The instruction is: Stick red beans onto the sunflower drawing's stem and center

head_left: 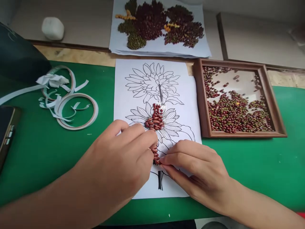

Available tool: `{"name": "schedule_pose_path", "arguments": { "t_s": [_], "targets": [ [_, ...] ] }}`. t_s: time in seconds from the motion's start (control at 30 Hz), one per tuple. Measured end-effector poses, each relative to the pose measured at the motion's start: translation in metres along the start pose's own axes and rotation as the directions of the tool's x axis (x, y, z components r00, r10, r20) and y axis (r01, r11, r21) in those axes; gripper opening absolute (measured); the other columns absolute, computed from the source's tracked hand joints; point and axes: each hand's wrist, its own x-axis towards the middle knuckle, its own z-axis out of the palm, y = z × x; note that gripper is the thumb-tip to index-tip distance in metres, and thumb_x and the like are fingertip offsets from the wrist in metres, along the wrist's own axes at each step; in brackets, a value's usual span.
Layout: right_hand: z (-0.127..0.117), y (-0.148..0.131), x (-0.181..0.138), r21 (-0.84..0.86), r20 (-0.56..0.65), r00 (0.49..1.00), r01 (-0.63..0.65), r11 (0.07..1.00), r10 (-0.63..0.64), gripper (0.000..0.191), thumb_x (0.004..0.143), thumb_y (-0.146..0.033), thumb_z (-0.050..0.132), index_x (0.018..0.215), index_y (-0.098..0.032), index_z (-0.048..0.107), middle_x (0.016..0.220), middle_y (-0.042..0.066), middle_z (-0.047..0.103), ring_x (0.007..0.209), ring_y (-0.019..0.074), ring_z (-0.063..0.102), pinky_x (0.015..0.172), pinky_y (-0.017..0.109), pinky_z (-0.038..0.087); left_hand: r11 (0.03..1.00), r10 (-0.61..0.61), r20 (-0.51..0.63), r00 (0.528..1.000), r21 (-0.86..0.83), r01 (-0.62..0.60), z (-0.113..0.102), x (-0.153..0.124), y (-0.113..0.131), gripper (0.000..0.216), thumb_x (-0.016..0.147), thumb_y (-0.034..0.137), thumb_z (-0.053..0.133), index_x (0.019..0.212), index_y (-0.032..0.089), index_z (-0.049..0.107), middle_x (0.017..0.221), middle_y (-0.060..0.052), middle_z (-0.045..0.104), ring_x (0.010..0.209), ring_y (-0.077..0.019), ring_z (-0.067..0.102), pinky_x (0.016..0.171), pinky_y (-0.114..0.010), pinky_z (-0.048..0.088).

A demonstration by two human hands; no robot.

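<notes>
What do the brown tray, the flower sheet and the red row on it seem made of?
Brown tray: probably wood or wood-look laminate; grained, matte rim. Flower sheet: thin white paper, black printed outlines. Red row: dried beans, glossy skins.

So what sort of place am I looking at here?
Likely a craft table: a green mat, a white flower-outline sheet with red beans laid on, and a brown wooden frame tray of loose beans.

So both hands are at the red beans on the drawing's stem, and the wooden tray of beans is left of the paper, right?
Not quite: the head view shows the wooden tray right of the paper. The left hand and right hand are at the red beans on the stem.
</notes>
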Motion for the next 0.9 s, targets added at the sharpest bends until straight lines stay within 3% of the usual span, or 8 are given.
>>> {"name": "schedule_pose_path", "arguments": {
  "t_s": [0.2,0.5,0.7,0.9],
  "targets": [
    [-0.002,0.004,0.003,0.064,0.05,0.998,-0.028,0.998,0.025,0.022,0.095,-0.005,0.07,0.108,-0.022,0.065,0.089,0.003,0.072,0.079,0.0167,0.068,0.069,0.032,0.056,0.995,-0.079,0.019,0.997,-0.065,0.08,0.008,-0.001,0.002,0.02,0.092,0.015,0.063,0.074,0.021,0.059,0.079,-0.003,0.063,0.074,-0.0203,0.061,0.064,-0.042,0.04],
    [0.0,0.003,-0.003,-0.049,0.086,0.996,-0.029,0.998,0.033,0.017,0.098,-0.007,0.066,0.107,-0.021,0.07,0.089,0.004,0.072,0.077,0.0168,0.068,0.067,0.033,0.055,0.899,-0.248,0.118,0.961,-0.34,0.274,0.015,0.0,-0.013,0.015,0.083,0.015,0.07,0.075,0.022,0.06,0.094,-0.001,0.067,0.079,-0.0163,0.063,0.07,-0.037,0.047],
    [0.003,0.006,-0.004,-0.063,0.089,0.996,-0.004,0.998,0.009,0.016,0.1,-0.007,0.065,0.108,-0.02,0.069,0.092,0.005,0.073,0.078,0.0162,0.067,0.068,0.033,0.052,0.872,-0.31,0.129,0.942,-0.357,0.335,0.013,0.001,-0.016,0.028,0.072,0.021,0.088,0.08,0.023,0.061,0.099,0.001,0.066,0.074,-0.0168,0.059,0.063,-0.035,0.048],
    [0.004,0.006,-0.004,-0.064,0.092,0.996,0.002,0.998,0.004,0.015,0.1,-0.006,0.064,0.106,-0.019,0.067,0.09,0.003,0.072,0.077,0.0148,0.063,0.065,0.032,0.048,0.864,-0.324,0.141,0.935,-0.359,0.354,0.016,0.002,-0.014,0.027,0.074,0.02,0.087,0.08,0.022,0.061,0.098,0.001,0.064,0.078,-0.0178,0.06,0.071,-0.037,0.048]
  ]
}}
